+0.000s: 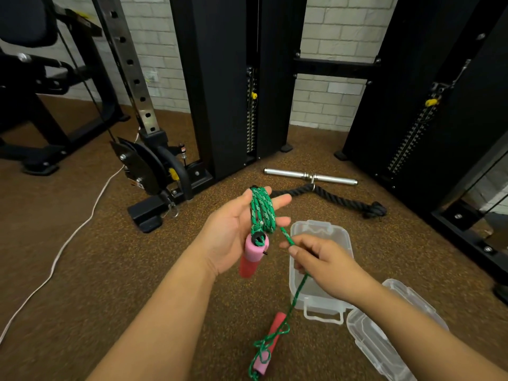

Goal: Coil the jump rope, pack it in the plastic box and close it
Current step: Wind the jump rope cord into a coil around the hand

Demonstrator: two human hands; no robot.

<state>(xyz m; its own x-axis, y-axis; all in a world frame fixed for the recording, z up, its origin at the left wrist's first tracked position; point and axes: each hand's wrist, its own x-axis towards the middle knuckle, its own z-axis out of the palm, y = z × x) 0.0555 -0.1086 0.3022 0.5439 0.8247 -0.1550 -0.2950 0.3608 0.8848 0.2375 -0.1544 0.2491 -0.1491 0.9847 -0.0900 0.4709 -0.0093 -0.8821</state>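
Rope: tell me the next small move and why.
Probably another wrap: the right hand pinches the rope and should carry it round the left hand, which already bears several loops. A loose length still trails to the second handle on the floor.

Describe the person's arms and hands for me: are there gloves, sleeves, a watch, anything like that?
Nothing is worn that the picture shows. The left hand and the right hand are bare, with no gloves or rings visible. Both forearms are bare down to the picture's lower edge: no sleeves, watch or wristband in view.
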